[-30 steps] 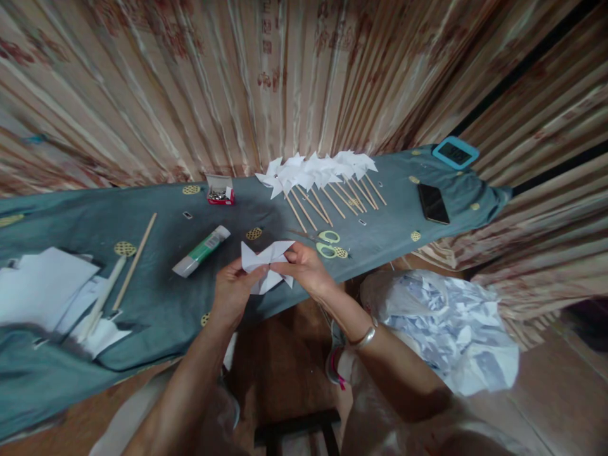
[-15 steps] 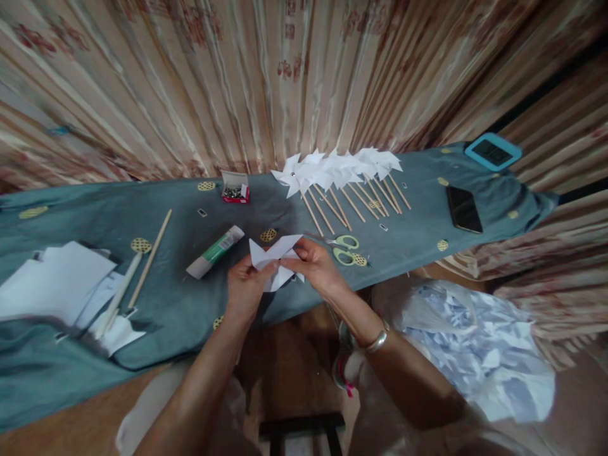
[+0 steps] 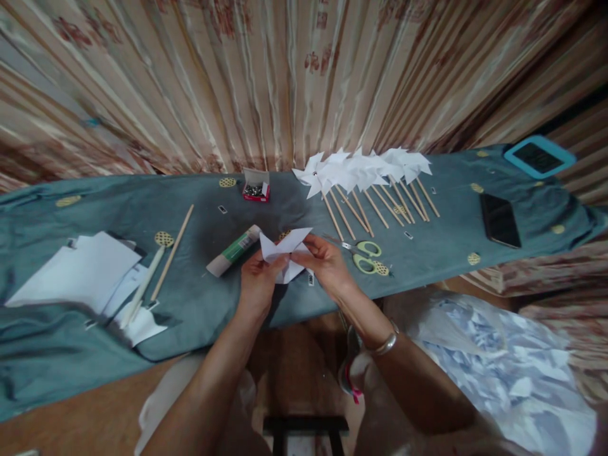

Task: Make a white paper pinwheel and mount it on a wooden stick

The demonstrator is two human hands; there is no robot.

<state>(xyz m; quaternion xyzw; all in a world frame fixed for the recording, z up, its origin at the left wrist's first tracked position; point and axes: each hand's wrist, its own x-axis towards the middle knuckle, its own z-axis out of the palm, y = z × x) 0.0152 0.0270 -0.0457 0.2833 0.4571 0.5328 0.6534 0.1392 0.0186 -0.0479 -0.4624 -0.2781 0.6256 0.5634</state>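
Between my two hands is a folded white paper pinwheel [image 3: 287,244], its pointed blades spread above my thumbs. My left hand [image 3: 259,275] is closed on its left side, thumb near the middle. My right hand [image 3: 325,263] pinches the opposite side, its thumb also close to the centre. Fingertips behind the paper are hidden. Left of my hands lies a green and brown tube [image 3: 234,251]. Scissors with green handles [image 3: 363,253] rest just right of my right hand. Farther back is a small red box [image 3: 256,189] of metal tacks, its lid up.
Several white pinwheels on sticks [image 3: 361,174] lie in a row at the back. White paper sheets [image 3: 80,269], a wooden stick [image 3: 173,250] and a pale rod [image 3: 147,282] are at left. A phone [image 3: 500,220] and blue-framed device [image 3: 539,157] lie right. A bag of paper scraps [image 3: 503,367] stands below.
The view has turned slightly left, so the table's things appear farther right. Both hands keep hold of the paper pinwheel, with little change in grip.
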